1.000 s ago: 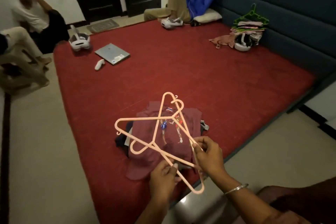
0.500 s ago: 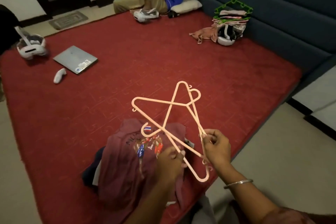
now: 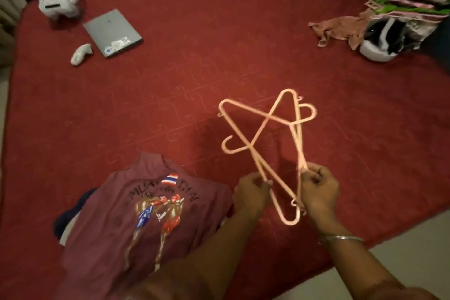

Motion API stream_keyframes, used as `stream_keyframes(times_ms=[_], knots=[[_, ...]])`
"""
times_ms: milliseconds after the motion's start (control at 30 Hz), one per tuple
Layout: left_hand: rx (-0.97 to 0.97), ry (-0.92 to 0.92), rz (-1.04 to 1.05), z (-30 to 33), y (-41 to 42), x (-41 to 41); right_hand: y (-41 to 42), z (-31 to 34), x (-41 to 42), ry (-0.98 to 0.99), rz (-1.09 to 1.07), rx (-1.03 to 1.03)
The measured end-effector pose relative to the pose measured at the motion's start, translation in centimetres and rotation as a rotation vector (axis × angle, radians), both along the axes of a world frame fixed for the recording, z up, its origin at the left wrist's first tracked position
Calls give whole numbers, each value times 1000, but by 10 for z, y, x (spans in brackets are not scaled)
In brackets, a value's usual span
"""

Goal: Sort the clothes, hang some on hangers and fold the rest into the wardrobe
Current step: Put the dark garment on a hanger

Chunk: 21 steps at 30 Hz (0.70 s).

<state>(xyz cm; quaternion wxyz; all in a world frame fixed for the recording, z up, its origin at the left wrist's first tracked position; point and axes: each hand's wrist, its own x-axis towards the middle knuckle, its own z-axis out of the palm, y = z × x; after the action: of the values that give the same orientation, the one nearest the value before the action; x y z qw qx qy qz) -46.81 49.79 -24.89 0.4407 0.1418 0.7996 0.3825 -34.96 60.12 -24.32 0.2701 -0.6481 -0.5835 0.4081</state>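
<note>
Left hand [image 3: 252, 192] grips pink hangers [image 3: 267, 129] | right hand [image 3: 319, 190] pinches them | maroon shirt [image 3: 136, 214] lies left

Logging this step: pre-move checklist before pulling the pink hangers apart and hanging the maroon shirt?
1. Left hand grip on a hanger bar: ok.
2. Right hand grip on the pink hangers: ok.
3. Hangers separated: not ok, they cross each other.
4. Which hook belongs to which hanger: cannot tell.
5. Maroon shirt within sight on the red rug: ok.
6. Shirt collar accessible: cannot tell.
</note>
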Motion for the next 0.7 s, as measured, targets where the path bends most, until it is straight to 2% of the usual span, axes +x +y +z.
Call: stream_keyframes(times_ms=[67,200,267,433,500,567,700], knots=[[32,-35,-28,-4,26,0,33,-14,10,-58,-14,-13],[-9,-111,-11,-10,23,-12,63,-32,22,-429,35,-118],[-40,-136,36,-14,-8,-22,45,-35,17,-411,113,-142],[-155,-23,191,-29,-120,-62,-62,-58,-30,-300,566,-210],[-196,54,225,-42,-165,-86,-112,-63,-52,-276,680,-242],[-209,129,236,-52,-200,-114,-155,-72,-65,-265,714,-304],[-259,287,271,-53,-247,-181,-214,-93,-82,-360,505,-431]])
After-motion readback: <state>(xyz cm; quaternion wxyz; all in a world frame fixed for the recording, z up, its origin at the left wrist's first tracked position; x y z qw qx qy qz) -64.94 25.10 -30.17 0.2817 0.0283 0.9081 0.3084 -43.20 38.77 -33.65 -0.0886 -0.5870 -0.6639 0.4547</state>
